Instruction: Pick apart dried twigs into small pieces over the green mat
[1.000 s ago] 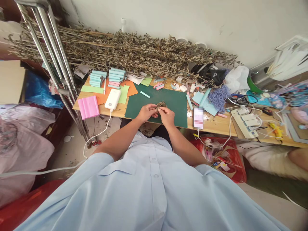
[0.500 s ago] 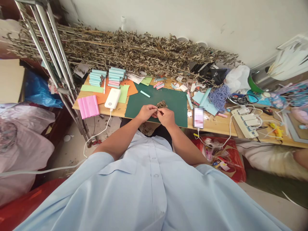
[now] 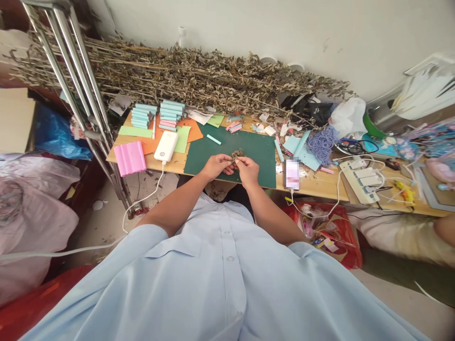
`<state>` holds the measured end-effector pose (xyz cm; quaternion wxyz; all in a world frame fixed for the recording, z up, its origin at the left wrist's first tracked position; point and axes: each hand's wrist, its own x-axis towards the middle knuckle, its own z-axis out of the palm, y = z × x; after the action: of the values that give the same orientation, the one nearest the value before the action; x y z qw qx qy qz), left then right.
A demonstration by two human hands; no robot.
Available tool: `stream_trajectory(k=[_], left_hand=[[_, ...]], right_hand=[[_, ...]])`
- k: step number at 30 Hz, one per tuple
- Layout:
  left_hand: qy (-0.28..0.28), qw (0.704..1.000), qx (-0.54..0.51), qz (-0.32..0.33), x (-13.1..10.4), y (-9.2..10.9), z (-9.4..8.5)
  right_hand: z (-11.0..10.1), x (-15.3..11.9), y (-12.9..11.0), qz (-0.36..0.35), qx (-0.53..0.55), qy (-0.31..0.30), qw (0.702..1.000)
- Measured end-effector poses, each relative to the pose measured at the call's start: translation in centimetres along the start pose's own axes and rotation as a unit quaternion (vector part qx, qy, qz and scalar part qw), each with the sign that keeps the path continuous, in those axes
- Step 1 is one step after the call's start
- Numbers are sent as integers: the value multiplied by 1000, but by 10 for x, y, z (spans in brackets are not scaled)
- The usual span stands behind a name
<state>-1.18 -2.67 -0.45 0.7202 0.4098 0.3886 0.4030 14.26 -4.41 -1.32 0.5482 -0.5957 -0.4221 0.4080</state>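
Over the front part of the green cutting mat (image 3: pixel 199 158), my two hands are close together. My left hand (image 3: pixel 216 166) is closed in a pinch on a bit of dried leaves. Facing it, my right hand (image 3: pixel 248 171) also pinches dried leaves, thumb and forefinger together. A small heap of crumbled dried leaves (image 3: pixel 238 153) lies on the mat just beyond the fingertips. The exact bits between the fingers are too small to make out. Farther back on the mat is a pale blue paper roll (image 3: pixel 213 139).
Long dried plant stalks (image 3: pixel 199 71) lie along the wall. Stacked blue rolls (image 3: pixel 172 111), a white power bank (image 3: pixel 166 145) and pink paper (image 3: pixel 130 158) are on the left. A phone (image 3: pixel 292 174), purple yarn (image 3: pixel 323 142) and a power strip (image 3: pixel 360 182) are on the right. Metal crutches (image 3: pixel 76 61) stand left.
My fingertips have drawn slightly apart, with the right hand shifting a little to the right. The heap and the things on the table stay where they were.
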Motion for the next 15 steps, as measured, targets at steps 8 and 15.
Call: stream_trajectory(k=[8, 15], left_hand=[[-27, 1000, -9, -3, 0, -2, -3], [-10, 1000, 0, -4, -1, 2, 0]], right_hand=[[-11, -5, -3, -194, -190, -105, 957], [-12, -5, -6, -298, -288, -103, 904]])
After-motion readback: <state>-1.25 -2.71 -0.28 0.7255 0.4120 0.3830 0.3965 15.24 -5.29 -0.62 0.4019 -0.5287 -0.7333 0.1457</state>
